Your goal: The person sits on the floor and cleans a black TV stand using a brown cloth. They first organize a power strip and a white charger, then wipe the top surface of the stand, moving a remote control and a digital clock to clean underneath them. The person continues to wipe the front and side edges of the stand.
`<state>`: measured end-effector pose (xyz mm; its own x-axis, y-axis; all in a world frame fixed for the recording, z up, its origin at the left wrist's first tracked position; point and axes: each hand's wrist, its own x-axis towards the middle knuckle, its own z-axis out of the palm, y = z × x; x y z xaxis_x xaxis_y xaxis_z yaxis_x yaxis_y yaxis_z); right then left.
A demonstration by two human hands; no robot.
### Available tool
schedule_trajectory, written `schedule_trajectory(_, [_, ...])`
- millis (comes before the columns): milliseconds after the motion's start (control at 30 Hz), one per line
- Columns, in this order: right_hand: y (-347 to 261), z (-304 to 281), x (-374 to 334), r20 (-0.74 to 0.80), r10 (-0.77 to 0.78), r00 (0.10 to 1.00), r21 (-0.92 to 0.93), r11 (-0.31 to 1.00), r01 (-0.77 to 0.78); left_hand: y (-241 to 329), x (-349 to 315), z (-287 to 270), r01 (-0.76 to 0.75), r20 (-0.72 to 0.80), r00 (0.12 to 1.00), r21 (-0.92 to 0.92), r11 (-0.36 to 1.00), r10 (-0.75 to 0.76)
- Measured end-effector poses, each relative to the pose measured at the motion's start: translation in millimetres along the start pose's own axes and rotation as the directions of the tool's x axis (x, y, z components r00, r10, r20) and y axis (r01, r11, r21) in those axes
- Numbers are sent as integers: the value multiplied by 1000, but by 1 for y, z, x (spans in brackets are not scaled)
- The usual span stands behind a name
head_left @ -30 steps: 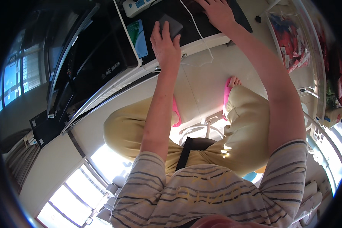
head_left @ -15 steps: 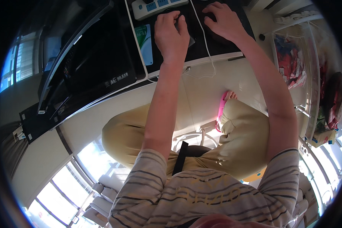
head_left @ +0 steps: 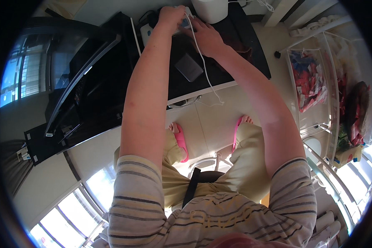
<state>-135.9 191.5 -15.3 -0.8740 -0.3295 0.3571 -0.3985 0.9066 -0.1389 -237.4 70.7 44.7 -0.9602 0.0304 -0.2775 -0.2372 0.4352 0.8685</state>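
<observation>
At the far side of the black tabletop [head_left: 177, 87], my left hand [head_left: 172, 18] is closed in a pinch at the upper end of a white cable [head_left: 199, 48]. Its fingertips are over a white power strip [head_left: 146, 34] with blue socket faces, partly hidden by my hands. My right hand [head_left: 207, 38] has its fingers spread and resting against the strip's right part, beside the cable. From there the cable runs down over the table's front edge. A dark grey, flat rectangular device [head_left: 189, 67] lies between my forearms.
A white rounded container [head_left: 211, 10] stands behind my right hand. On the left is a large black monitor [head_left: 76, 78]. A crumpled dark brown item [head_left: 244, 53] lies near my right wrist. To the right stands a rack with red packages [head_left: 309, 80].
Both hands have moved farther up to the power strip, the left one closing at the cable's end. My head view has shifted, and the phone seen before is out of sight.
</observation>
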Motion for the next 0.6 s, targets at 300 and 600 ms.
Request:
schedule_trajectory(300, [-11,-2,0,102,14,995,-126,992,-2,58,36,-51,14,-184,983,-26,1000,-19])
schedule_trajectory(600, [11,-12,-4,-50,-2,999,194,981,11,97,-128,-18,-314,78,946,-30,949,316])
